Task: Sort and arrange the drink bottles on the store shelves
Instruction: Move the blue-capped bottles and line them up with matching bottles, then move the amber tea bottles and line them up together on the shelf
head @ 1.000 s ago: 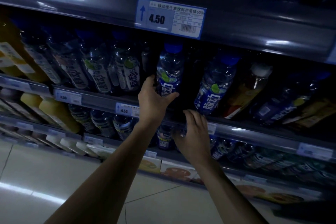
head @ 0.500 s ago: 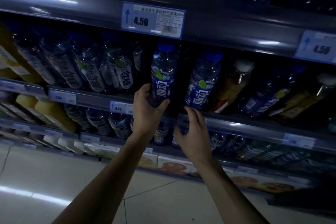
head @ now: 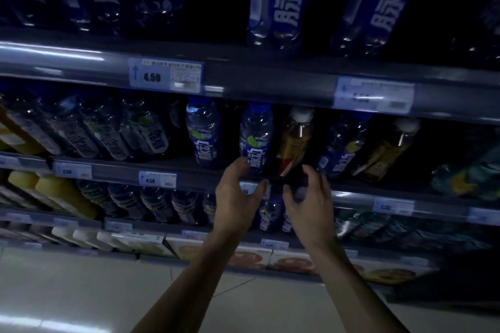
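- Framing the foot of the blue-label bottle (head: 255,140), the left hand (head: 238,192) has fingers and thumb spread; whether it actually grips cannot be told.
- That bottle stands at the middle shelf's (head: 351,194) front edge.
- Half-curled and empty, the right hand (head: 308,200) hangs below the amber bottle (head: 295,140).

A price tag (head: 165,76) on the upper shelf rail (head: 270,84) showed a blue arrow pointing up and the number 4.50. A smaller price tag (head: 157,179) on the lower shelf rail (head: 116,171) also showed 4.50, but the small print on both tags was too blurred to read. The white brand characters 脉动 stood on the blue label of a blue-capped bottle (head: 203,143), on the next bottle (head: 255,143) to its right and, much larger, on the big bottles (head: 286,5) above the upper rail, while the pale tag (head: 374,95) further right could not be read.
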Tool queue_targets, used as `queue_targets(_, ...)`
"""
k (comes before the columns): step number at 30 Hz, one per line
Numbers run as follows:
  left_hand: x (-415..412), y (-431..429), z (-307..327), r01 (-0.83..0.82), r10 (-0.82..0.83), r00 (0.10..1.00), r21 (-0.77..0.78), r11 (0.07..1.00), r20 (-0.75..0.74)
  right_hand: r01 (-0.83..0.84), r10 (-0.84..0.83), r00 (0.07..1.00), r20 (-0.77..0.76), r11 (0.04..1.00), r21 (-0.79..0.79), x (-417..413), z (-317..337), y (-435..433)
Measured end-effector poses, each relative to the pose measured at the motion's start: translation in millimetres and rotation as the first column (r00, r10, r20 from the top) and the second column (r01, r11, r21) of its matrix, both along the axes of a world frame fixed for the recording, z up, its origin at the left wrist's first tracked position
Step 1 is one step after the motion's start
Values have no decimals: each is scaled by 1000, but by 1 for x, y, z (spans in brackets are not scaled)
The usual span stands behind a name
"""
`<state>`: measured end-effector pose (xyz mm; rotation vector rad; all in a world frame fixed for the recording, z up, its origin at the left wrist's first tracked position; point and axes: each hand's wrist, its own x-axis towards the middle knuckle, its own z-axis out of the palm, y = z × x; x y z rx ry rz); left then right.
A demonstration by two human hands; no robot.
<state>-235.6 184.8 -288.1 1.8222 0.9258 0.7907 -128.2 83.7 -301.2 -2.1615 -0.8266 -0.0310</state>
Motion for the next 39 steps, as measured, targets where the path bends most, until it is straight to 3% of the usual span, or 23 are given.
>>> queue_targets(10,77,-47,1,-40,43,999,93,995,-31,166,-166,986,-4,984,68,75,11,-44)
queue_targets(22,126,-54,-9,-312,323,942,-123,942,85,311,-287,948,-137,927,212,138,-5,-63)
queue_targets(33,149,-39,-12,-469,467,880,-3,883,-80,336,-260,934,-247,874,351,145,-12,-48)
queue_targets(39,161,-33,-5,-531,535,827,69,844,-172,354,-279,928,-248,866,352,154,-16,-47)
